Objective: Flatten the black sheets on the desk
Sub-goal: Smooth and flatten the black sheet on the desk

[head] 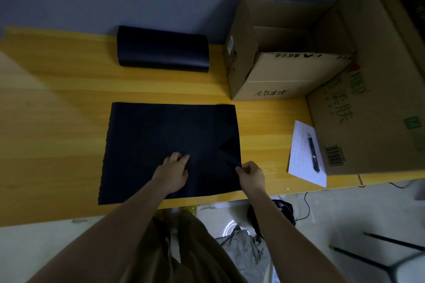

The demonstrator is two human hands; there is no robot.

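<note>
A stack of black sheets (165,135) lies spread on the yellow wooden desk (57,103), with a crease near its right edge. My left hand (173,172) rests on the sheet's lower middle, fingers apart and pressing down. My right hand (250,176) pinches the sheet's right edge near the lower corner between thumb and fingers. A second bundle of black sheets (162,49), curled into a low arch, sits at the back of the desk against the wall.
An open cardboard box (271,76) stands at the back right, with a larger box (372,110) beside it. A white written paper (303,154) with a black pen (314,153) lies at the right. The desk's front edge runs just below the sheet.
</note>
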